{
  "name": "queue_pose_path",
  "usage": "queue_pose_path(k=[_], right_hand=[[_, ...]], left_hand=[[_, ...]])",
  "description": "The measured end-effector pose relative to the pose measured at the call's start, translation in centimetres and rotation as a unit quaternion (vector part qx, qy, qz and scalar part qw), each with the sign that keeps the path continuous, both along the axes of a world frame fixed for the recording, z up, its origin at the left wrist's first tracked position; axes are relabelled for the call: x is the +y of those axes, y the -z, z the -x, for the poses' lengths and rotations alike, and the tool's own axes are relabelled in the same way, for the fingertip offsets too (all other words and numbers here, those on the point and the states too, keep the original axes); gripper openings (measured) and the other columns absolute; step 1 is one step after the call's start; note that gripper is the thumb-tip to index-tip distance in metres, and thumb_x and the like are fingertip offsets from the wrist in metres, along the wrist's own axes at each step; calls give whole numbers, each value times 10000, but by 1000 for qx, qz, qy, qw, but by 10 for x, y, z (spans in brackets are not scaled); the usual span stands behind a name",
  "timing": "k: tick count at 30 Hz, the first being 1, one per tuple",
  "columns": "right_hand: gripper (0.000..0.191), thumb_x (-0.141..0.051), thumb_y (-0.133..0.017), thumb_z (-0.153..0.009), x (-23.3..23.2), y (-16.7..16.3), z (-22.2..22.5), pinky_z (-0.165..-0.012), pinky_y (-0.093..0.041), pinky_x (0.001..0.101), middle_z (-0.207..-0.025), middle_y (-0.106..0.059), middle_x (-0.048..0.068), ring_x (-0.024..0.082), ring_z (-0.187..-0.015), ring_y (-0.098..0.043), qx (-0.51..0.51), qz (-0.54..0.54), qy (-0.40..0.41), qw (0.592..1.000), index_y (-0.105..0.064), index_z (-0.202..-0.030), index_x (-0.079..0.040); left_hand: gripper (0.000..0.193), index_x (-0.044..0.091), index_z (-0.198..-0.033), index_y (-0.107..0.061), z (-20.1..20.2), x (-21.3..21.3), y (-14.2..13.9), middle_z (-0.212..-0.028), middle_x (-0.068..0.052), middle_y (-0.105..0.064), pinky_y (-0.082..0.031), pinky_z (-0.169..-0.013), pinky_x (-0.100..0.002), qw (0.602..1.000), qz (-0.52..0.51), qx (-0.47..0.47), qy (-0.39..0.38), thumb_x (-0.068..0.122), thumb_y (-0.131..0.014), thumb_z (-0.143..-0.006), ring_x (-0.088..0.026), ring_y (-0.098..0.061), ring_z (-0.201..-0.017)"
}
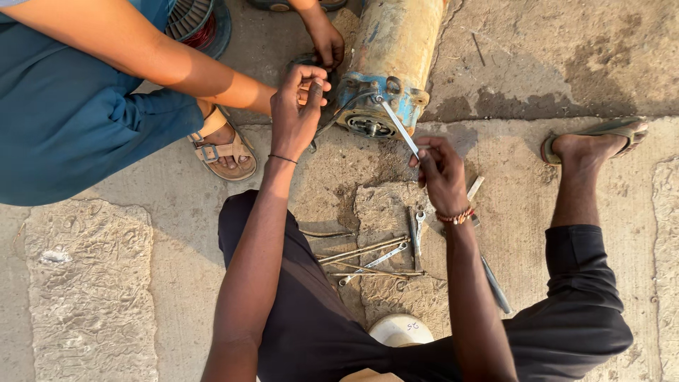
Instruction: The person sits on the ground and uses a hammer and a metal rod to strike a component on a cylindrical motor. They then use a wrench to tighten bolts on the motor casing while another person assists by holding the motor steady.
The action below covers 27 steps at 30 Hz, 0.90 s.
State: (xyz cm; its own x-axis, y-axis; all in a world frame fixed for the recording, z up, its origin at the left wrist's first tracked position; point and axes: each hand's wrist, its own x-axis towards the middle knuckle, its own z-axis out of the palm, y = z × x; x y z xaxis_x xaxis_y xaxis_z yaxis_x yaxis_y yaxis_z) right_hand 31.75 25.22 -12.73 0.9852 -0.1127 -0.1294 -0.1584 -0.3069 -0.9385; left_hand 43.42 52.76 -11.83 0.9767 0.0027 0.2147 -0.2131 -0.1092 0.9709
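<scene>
Co-worker's arm (141,60) reaches in from left; co-worker's hand (327,39) rests beside motor (392,64). Left hand (296,110) pinched on small part at motor's left edge; part unclear. Motor lies on concrete floor (92,283), shaft end facing worker. Right hand (440,170) grips spanner (397,126), head on motor bolt. Loose spanners and rods (371,258) lie on floor between knees.

The motor (393,64) (top cut off) hides the co-worker's fingertips (329,56).

rusty metal motor (396,49), rough concrete (92,297)
</scene>
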Motion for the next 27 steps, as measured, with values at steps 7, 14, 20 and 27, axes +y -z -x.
queue_pose_path(k=[7,14,20,27], right_hand=[[326,-63,-593,-995,19,5,13,-643,-579,253,-963,-749,68,104,-779,-674,72,-243,62,965,-618,-1317,-17],[248,-76,-734,-916,67,3,2,-664,-659,311,-988,-780,165,210,-833,-765,172,-289,15,942,-602,-1111,3],[266,-111,-731,-936,103,15,-19,-709,-671,320,-985,-762,156,190,-827,-754,129,-367,-6,921,-585,-1140,-25],[220,-214,-661,-1004,115,25,-29,-677,-677,314,-938,-764,146,178,-749,-756,125,-328,-10,936,-617,-1082,-14]], left_hand=[[136,63,-1141,-650,3,-2,7,-1032,-66,-770,-637,-777,-302,997,-64,31,19,165,-601,-1065,-131,-764,-908],[142,56,-1163,-647,2,-7,-2,-1012,-69,-770,-630,-755,-291,999,-37,27,10,163,-604,-1079,-132,-745,-864],[177,57,-1240,-607,7,-15,-7,-1029,-59,-743,-628,-751,-280,1000,-20,2,21,149,-594,-1089,-115,-732,-864],[165,64,-1237,-621,9,-2,-7,-1039,-46,-743,-625,-763,-262,1000,-16,-3,20,141,-587,-1096,-99,-722,-860]])
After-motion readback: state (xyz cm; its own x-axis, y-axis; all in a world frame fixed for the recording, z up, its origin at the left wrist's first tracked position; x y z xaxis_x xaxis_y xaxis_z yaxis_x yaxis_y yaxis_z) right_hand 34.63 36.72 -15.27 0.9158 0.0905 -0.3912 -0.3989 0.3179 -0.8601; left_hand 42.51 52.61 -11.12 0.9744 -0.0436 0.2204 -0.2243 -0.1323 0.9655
